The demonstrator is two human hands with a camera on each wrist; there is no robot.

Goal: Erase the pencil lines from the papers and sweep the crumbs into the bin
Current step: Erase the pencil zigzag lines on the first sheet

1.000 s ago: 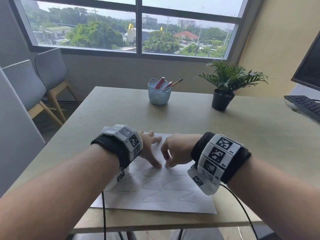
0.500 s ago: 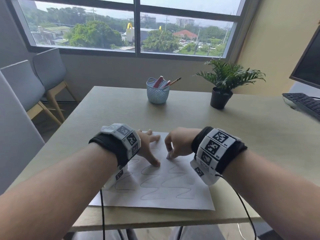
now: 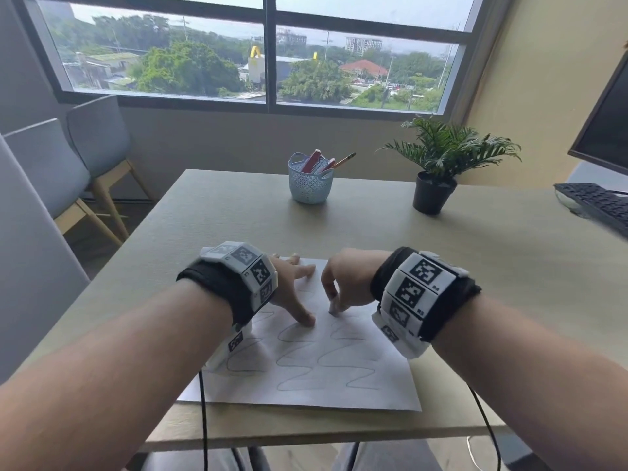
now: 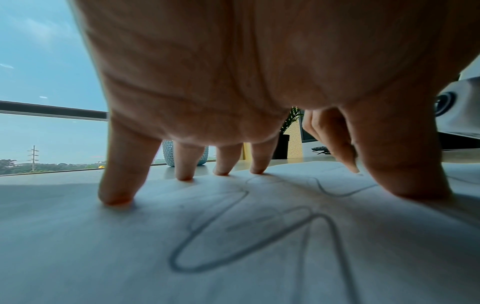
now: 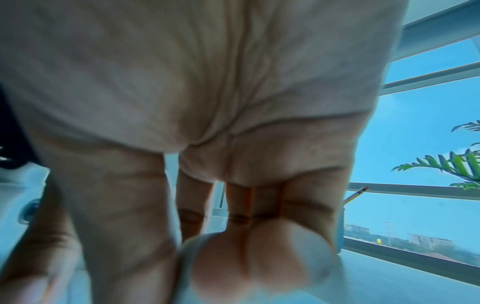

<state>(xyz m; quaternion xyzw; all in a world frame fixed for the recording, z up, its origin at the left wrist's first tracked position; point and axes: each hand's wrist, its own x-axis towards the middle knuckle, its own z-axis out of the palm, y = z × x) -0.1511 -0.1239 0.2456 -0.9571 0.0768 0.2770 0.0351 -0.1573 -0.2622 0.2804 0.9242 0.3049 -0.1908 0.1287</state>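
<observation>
Chairs (image 3: 68, 171), two of them in grey with wooden legs, stand at about nine o'clock off the counter's (image 3: 475, 283) left side. Nearer in, at six o'clock on the counter, lies the paper (image 3: 306, 375), a white sheet with its near edge close to the counter's front edge. Wavy pencil lines (image 3: 326, 365) loop across its lower half.

On the sheet's left part the left hand (image 3: 289, 287) presses down, its fingers (image 4: 116, 181) spread and straight, every tip planted on the paper and the thumb (image 3: 304, 317) reaching toward the middle. It holds nothing.

Just to its right, close but apart, the right hand (image 3: 350, 283) hovers low over the sheet with fingers (image 5: 259, 257) curled and bunched against the thumb, pinching a small whitish eraser (image 3: 333, 309) whose tip meets the paper at the top of a pencil curve. The right wrist view is too blurred to show the eraser clearly.

Beyond the hands, at twelve o'clock, a pale blue basket (image 3: 310, 180) holds a pencil (image 3: 343, 159) and some red-covered items. At about one o'clock stands a potted plant (image 3: 438, 164) in a black pot. At three o'clock a black keyboard (image 3: 598, 205) sits under the edge of a monitor (image 3: 608, 130).
</observation>
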